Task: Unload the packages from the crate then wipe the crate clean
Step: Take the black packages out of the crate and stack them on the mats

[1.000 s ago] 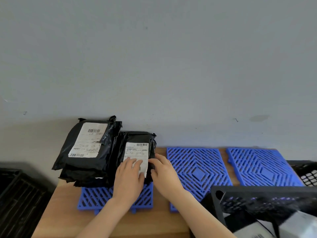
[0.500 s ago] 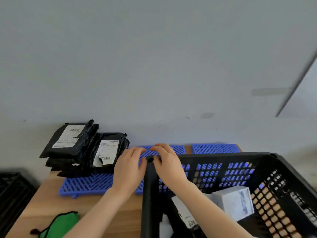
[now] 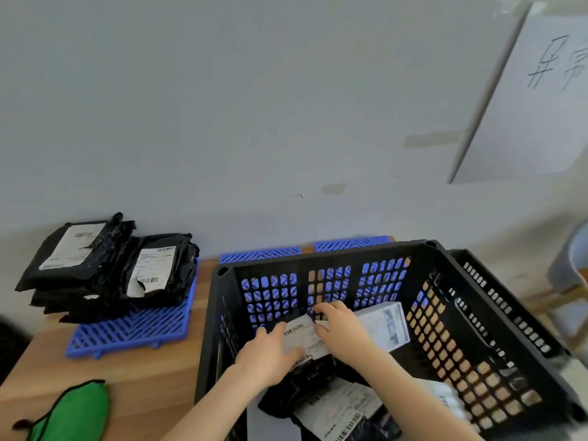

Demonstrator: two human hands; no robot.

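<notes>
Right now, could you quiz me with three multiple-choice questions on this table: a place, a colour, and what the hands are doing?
1. Where is the stack of black packages?
A) on the blue mat left of the crate
B) on the floor
C) balanced on the crate's rim

2. What colour is the cloth at the table's near left corner?
A) red
B) green
C) white

3. What are the two hands doing?
A) resting on the table
B) wiping with the cloth
C) gripping a labelled package inside the crate

Answers: 1 A, the stack sits on the mat beside the crate; 2 B, it is bright green; 3 C, left hand and right hand both hold it inside the crate.
</notes>
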